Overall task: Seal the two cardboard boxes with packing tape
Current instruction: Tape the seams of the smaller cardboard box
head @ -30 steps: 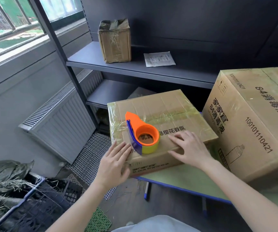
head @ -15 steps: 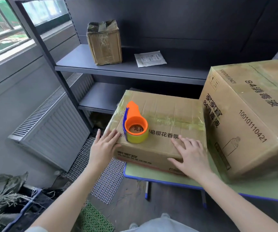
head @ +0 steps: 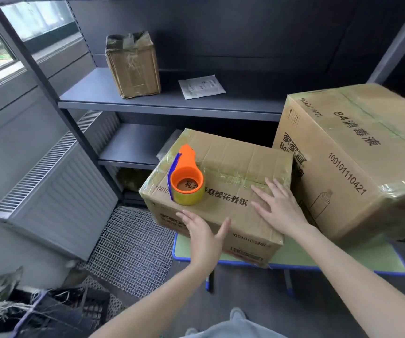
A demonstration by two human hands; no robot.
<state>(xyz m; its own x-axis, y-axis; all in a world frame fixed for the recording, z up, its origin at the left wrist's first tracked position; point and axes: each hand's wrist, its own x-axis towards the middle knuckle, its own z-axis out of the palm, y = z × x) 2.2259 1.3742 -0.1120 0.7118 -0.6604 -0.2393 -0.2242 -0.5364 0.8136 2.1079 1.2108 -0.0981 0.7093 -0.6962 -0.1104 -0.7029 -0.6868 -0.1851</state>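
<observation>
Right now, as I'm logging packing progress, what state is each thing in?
small box: flaps shut, tape across the top seam.
large box: shut, tape on top.
tape dispenser: resting on the small box, unheld.
left hand: open, at the small box's front edge.
right hand: open, flat on the small box's top.

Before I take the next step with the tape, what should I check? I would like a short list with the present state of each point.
1. Tape dispenser in reach: ok, it stands on the small box's top.
2. Hands free: ok, left hand open by the box's front, right hand flat on its top; neither holds anything.
3. Small box closed: ok, top flaps lie flat, tape crosses the seam.
4. Small box fully on the table: not ok, its left end overhangs the edge.
5. Large box sealed: cannot tell, its far side is out of view.
</observation>
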